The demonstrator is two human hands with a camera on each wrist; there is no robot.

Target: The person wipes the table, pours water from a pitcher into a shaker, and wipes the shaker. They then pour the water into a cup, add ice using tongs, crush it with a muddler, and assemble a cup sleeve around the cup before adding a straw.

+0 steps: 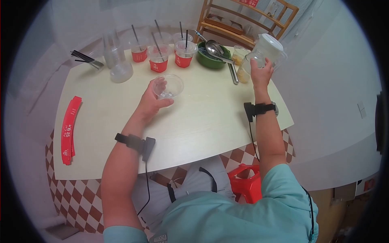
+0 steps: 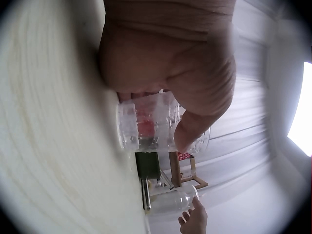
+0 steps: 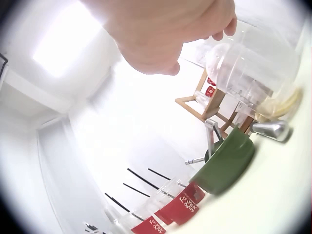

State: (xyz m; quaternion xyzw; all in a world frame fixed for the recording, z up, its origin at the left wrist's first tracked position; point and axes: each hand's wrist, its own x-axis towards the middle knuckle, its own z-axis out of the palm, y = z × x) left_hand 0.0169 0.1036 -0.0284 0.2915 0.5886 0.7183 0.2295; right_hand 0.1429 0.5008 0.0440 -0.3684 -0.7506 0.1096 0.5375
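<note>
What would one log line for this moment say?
left hand: holds cup | right hand: grips jar | table: sleeved cups, green bowl

Even, soft indoor light fills the head view, with faint shadows on the pale desk [image 1: 202, 121] and a dark fisheye vignette bending the edges. The left wrist view is blurred close up, with a bright patch at its right edge. The right wrist view is washed out by white glare at upper left.

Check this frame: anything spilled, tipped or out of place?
No spill shows. The clear jar in the right hand is tilted off the table. The left hand holds a clear cup tipped toward the camera. Red sleeves lie flat by the left edge.
</note>
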